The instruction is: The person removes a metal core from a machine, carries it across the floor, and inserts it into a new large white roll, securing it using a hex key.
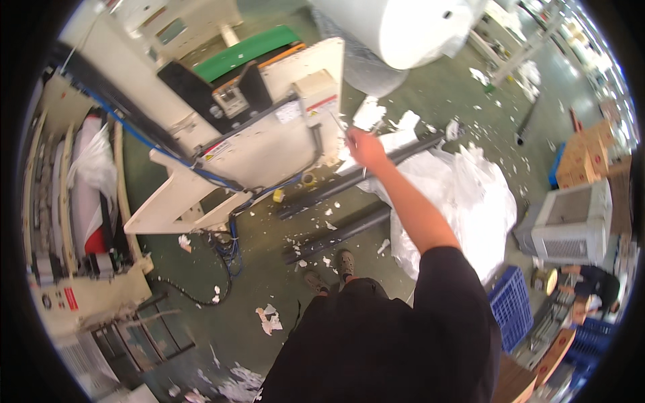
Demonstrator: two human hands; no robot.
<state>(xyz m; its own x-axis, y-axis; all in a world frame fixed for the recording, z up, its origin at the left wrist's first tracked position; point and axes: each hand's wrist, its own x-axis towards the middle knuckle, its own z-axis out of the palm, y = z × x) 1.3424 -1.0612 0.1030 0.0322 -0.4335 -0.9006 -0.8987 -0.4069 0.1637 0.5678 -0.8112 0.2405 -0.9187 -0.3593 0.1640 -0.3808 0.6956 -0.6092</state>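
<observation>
My right hand [363,148] reaches forward from a black sleeve, its fingers curled closed. A thin pale sliver seems to stick out past the fingers; I cannot make out what it is. The hand is above torn white sheet scraps [396,140] on the floor, beside the cream machine frame [269,144] with a small cream box [316,97] on its side. Below the hand lies a long dark tube [336,191], and a second dark tube [336,235] lies nearer my feet. To the right of the forearm is a big crumpled heap of white plastic film [470,208]. My left hand is not in view.
A large white roll [426,30] stands at the back. Blue cables [230,252] trail on the floor at the machine's foot. On the right are a grey appliance [571,221], cardboard boxes [584,158], a blue pallet [510,309] and another person [598,285]. Scraps litter the green floor.
</observation>
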